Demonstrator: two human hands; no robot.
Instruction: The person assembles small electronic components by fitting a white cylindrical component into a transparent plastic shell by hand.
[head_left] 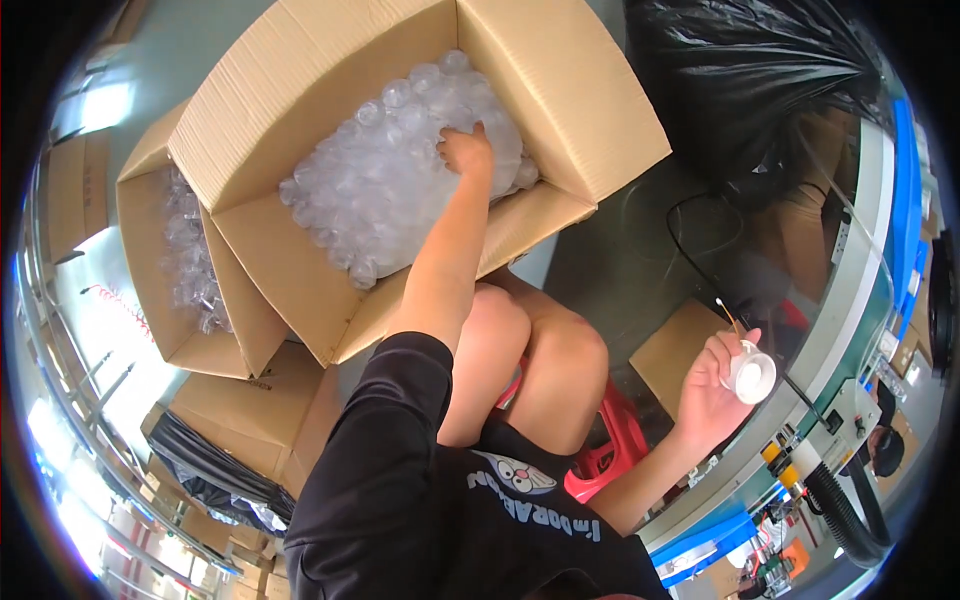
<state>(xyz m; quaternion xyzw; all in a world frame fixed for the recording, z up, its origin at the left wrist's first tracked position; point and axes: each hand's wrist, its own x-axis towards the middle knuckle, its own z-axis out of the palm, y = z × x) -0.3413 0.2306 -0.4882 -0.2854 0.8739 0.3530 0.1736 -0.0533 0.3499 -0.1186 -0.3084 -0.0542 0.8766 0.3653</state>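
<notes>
My left hand point(466, 150) reaches into a large open cardboard box point(560, 85). Its fingers are apart at the surface of many clear, rounded plastic pieces point(375, 170), and nothing shows in its grip. A hazy clear film seems to cover part of the pile. Off to the right, my right hand point(708, 390) grips a small white cup point(750, 377), its round opening facing up toward me. A thin stick with a white tip, like a cotton swab point(728, 313), juts up from the same fingers.
A second cardboard box point(150, 260) with clear plastic pieces stands at the left. Black plastic sheeting point(740, 70) fills the upper right. A workbench edge point(860, 250) with a black corrugated hose point(835, 515) curves along the right. A red stool point(612, 440) shows beneath me.
</notes>
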